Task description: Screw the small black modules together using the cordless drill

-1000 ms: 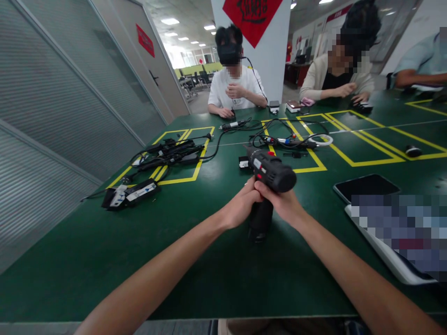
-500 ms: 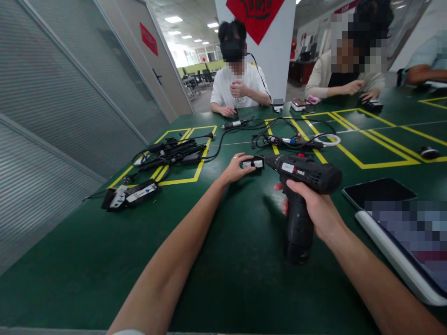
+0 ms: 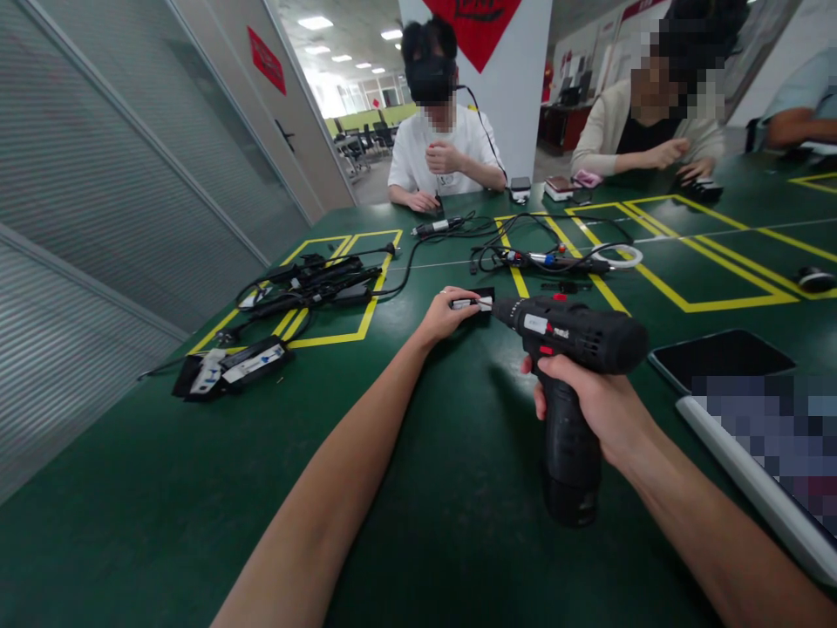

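Observation:
My right hand [image 3: 592, 392] is wrapped round the grip of a black cordless drill [image 3: 575, 331], held upright with its chuck pointing left and away. My left hand [image 3: 448, 316] reaches forward over the table, its fingers closed on a small black box with a white label [image 3: 484, 303]. The drill's tip is right beside this box; whether they touch I cannot tell. Part of the box is hidden behind my fingers.
On the green table [image 3: 196, 523] a tangle of black cables and adapters [image 3: 327, 283] lies left, near black cases [image 3: 228, 366]. A corded tool [image 3: 542, 259] lies beyond the drill. A phone [image 3: 723, 358] and a tablet [image 3: 772, 471] are at right. Several people sit opposite.
My left hand has left the drill and taken hold of the small black box. My right hand has moved the drill right and turned its nose to the left, towards the box.

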`<state>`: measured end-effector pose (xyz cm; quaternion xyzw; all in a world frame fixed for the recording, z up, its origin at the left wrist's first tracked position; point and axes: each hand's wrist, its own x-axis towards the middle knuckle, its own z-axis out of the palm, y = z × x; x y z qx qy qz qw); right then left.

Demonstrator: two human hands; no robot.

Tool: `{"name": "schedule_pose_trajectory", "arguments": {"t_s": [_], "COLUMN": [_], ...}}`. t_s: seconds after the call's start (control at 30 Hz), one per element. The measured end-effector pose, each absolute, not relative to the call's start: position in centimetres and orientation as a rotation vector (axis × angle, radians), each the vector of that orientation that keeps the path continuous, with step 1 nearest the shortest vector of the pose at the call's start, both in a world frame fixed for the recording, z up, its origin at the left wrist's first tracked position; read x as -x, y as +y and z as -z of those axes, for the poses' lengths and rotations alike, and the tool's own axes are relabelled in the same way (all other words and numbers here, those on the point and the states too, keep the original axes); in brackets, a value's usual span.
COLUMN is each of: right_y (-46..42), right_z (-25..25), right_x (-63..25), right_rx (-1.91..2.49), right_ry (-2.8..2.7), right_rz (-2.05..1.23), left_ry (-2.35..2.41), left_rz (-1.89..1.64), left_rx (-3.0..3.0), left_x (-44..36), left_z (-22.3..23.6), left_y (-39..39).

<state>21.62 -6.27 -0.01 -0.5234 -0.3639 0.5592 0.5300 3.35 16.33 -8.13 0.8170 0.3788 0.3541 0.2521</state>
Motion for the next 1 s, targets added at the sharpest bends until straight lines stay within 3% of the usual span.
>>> {"name": "schedule_pose_trajectory", "arguments": {"t_s": [1.0], "right_y": [-5.75], "right_z": [0.93], "right_x": [-21.38], "right_rx": [1.326], "right_ry": [-0.981], "right_rz": [-1.319], "left_ry": [1.069], "left_rz": [-0.983], "left_rx": [-2.145], "left_x": [-3.59], "left_z": [8.47], "left_y": [16.45]}}
